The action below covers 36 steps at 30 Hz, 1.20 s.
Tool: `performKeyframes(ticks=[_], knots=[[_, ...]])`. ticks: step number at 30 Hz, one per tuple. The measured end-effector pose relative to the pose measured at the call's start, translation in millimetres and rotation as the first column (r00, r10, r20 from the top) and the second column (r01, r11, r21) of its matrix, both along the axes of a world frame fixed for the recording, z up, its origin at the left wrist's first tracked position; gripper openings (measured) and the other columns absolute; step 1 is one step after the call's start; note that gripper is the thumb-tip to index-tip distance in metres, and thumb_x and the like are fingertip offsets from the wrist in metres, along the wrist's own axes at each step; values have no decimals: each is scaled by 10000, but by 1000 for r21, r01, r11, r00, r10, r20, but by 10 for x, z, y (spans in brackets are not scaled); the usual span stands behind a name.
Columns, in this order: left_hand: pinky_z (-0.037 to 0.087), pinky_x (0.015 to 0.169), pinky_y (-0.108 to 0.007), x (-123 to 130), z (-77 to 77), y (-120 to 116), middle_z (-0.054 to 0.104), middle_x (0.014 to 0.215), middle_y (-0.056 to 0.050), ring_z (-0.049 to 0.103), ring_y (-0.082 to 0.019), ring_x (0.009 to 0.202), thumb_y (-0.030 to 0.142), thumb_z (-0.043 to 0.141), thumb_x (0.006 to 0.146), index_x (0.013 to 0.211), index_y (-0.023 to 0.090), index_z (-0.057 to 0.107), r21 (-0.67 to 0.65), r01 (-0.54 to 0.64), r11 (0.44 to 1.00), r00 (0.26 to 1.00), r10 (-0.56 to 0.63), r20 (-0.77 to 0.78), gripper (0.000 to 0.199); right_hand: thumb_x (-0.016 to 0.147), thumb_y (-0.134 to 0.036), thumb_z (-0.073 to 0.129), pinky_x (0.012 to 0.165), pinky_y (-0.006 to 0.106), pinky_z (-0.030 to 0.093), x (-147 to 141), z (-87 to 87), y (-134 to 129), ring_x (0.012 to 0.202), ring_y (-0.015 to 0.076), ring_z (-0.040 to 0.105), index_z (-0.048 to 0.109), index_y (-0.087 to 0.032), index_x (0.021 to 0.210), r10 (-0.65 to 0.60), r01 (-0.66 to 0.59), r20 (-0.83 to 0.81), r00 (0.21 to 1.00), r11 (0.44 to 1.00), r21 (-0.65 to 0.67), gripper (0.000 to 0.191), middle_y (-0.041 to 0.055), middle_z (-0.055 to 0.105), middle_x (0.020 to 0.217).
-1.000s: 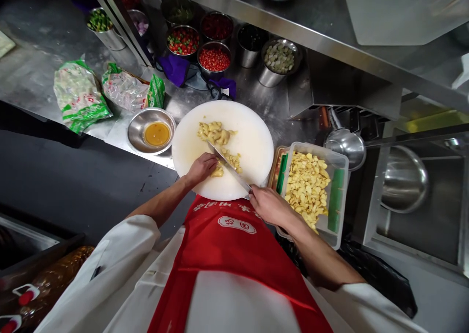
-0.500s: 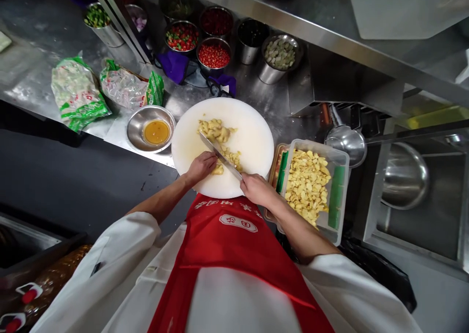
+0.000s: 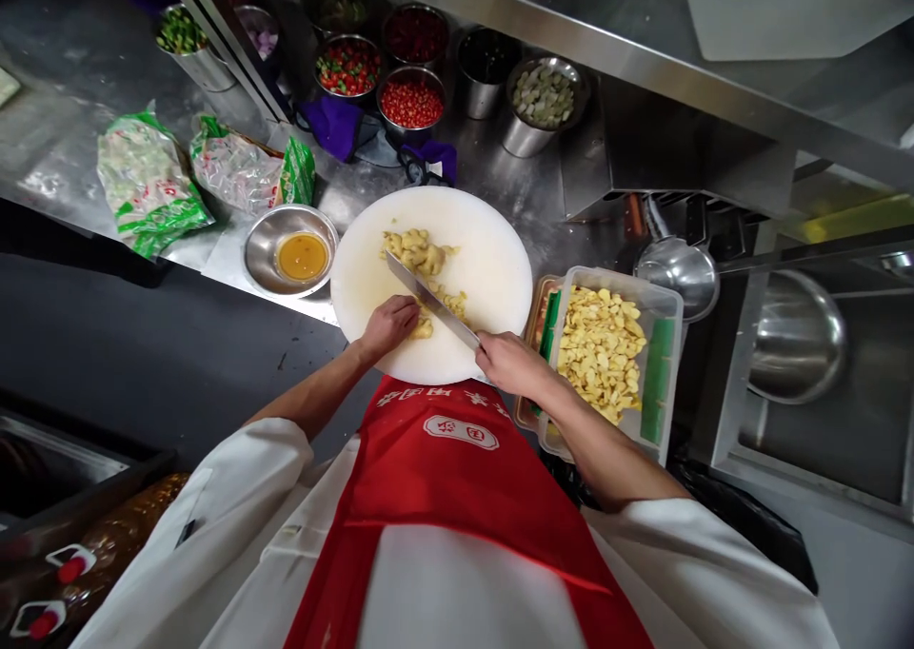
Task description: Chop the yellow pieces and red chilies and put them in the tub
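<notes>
While metal pots (image 3: 526, 139) line the back of the counter (image 3: 478, 159), I have a bowl (image 3: 261, 249) just left of the board (image 3: 492, 259) and a tub (image 3: 662, 306) to its right, one corner under my right forearm (image 3: 606, 449). The ginger (image 3: 421, 251) lies on the board, some beyond the knife (image 3: 435, 304) and some beside it. My right hand (image 3: 510, 362) grips the knife by its handle, blade slanting away leftward; my left hand (image 3: 389, 325) bends its fingers close to the blade, and I cannot tell whether they pin a piece.
</notes>
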<state>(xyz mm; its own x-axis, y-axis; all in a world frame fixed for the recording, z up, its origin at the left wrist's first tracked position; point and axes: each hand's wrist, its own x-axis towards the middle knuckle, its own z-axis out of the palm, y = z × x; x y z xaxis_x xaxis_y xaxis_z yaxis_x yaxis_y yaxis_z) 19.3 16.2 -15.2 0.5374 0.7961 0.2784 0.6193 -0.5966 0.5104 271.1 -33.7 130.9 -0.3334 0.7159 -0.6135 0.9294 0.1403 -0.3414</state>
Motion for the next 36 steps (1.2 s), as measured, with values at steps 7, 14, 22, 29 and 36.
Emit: performKeyframes(ticks=[7, 14, 22, 29, 36], knots=[[576, 846, -338, 22, -9, 18, 713, 1014, -101, 660, -196, 942, 205, 511, 958, 943, 169, 700, 51, -1, 999, 1000, 0, 21, 193, 988, -239, 377, 701, 282, 390, 84, 104, -82, 896, 233, 690, 638, -143, 1045, 48, -47, 4, 999, 997, -61, 283, 135, 733, 994], [568, 834, -329, 13, 22, 33, 705, 991, -100, 652, -190, 921, 210, 515, 956, 931, 174, 690, 53, 16, 998, 999, -17, 29, 180, 1000, -234, 360, 771, 288, 404, -247, -242, 174, 965, 250, 683, 629, -135, 1093, 18, -18, 6, 1000, 1000, 16, 301, 155, 728, 1048], [567, 811, -334, 30, -16, 24, 706, 971, -101, 652, -192, 900, 213, 507, 952, 884, 173, 687, 65, -15, 998, 1000, 15, 9, 196, 980, -248, 390, 696, 273, 374, 105, 21, 43, 881, 222, 690, 665, -142, 995, 43, -43, -11, 999, 999, 26, 295, 138, 742, 971], [568, 807, -332, 22, -38, 18, 705, 964, -98, 656, -190, 891, 216, 519, 942, 893, 179, 693, 74, -18, 997, 1000, 17, 17, 185, 958, -244, 413, 655, 274, 352, 177, 45, 82, 805, 202, 682, 685, -147, 937, 61, -61, -22, 998, 998, -4, 290, 123, 748, 913], [563, 784, -321, 32, -41, 17, 701, 932, -88, 651, -184, 858, 215, 515, 941, 861, 184, 693, 100, -24, 995, 1000, 23, 5, 197, 944, -232, 415, 637, 279, 358, 146, -28, 236, 817, 222, 685, 689, -147, 933, 96, -98, -45, 994, 995, -34, 287, 133, 746, 931]])
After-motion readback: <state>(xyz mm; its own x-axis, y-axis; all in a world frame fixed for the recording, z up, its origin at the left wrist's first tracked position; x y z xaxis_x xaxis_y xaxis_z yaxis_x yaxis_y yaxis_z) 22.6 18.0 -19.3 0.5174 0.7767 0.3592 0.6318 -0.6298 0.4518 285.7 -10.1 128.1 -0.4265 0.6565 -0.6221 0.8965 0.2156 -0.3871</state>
